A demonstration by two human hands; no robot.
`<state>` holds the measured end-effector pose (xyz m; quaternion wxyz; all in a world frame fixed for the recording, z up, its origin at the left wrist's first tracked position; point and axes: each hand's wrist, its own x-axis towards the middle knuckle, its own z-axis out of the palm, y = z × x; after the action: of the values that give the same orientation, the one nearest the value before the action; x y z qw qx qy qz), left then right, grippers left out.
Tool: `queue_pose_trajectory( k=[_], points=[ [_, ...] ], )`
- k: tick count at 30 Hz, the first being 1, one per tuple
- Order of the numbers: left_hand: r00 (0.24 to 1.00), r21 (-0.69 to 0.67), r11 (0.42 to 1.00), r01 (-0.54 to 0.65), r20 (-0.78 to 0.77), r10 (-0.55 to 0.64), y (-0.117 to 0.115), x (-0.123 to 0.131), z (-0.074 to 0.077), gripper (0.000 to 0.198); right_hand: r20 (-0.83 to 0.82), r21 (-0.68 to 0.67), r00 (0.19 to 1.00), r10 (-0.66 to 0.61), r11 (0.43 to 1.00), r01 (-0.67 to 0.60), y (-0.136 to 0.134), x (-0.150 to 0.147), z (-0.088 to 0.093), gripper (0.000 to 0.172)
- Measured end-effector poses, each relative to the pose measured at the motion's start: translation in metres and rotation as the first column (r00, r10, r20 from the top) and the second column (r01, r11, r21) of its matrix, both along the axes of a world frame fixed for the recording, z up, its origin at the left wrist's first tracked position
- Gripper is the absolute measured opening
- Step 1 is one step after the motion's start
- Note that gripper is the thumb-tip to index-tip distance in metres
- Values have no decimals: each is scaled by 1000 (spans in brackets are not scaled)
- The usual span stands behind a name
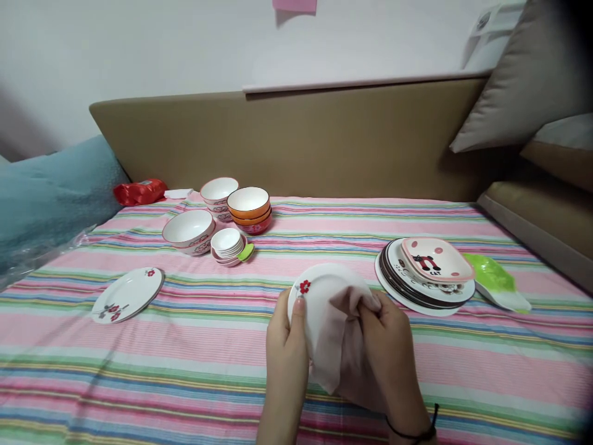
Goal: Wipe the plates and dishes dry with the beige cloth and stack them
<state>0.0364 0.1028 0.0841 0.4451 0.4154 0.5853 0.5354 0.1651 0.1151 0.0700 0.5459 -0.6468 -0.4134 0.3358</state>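
Observation:
A white plate (325,285) with a red flower near its rim is held up, tilted, in front of me. My left hand (291,334) grips its left edge, thumb on top and the other fingers hidden beneath. Pinched in my right hand (385,327) is a dusty pink cloth (345,352), which lies over the plate's right side and hangs below it. The right fingertips are partly covered by the cloth's folds. To the right of the hands stands a stack of plates (398,290), topped by a pink-rimmed square dish (438,258) with a cat picture.
White oval plates (127,295) lie at the left. Farther back are a large bowl (189,228), stacked orange bowls (249,204) and small dishes (226,241). A green leaf-shaped dish (493,278) lies right, on the striped cloth (208,371). A brown backboard (296,142) borders the rear.

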Motion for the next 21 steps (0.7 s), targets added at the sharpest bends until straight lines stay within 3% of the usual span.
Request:
queue_pose_trajectory(
  k=[2, 5, 8, 10, 12, 14, 17, 19, 21],
  points=[
    [1000, -19, 1000, -14, 19, 14, 0, -2, 1, 30, -8, 37, 999, 36, 999, -35, 0, 0, 1, 19],
    [980, -44, 998, -49, 189, 57, -2, 3, 1, 37, -231, 53, 972, 43, 998, -32, 3, -5, -2, 20],
    [915, -66, 996, -59, 395, 80, -4, 10, 0, 49, -535, 32, 844, 22, 999, -5, 6, -13, -8, 34],
    [921, -69, 995, -77, 376, 97, -4, 7, 0, 51, -642, 9, 764, 65, 997, -77, 6, -14, -12, 35],
    [953, -74, 997, -30, 300, 51, -4, -1, 2, 48, -629, -3, 767, 128, 986, -168, 4, -11, -14, 25],
    [963, -107, 990, 88, 264, -57, -3, -11, 5, 44, -522, -17, 835, 176, 976, -216, 2, -5, -16, 16],
    [952, -157, 980, 124, 296, -73, -2, -15, 7, 47, -397, -45, 908, 129, 986, -160, 1, -2, -17, 18],
    [920, -159, 984, 83, 393, -14, -2, -9, 5, 53, -459, -59, 888, 26, 997, -59, 2, -5, -17, 20],
    [856, -145, 989, 37, 516, 43, -1, 0, 1, 57, -578, -62, 815, -31, 998, -6, 4, -10, -17, 19]
  ],
)
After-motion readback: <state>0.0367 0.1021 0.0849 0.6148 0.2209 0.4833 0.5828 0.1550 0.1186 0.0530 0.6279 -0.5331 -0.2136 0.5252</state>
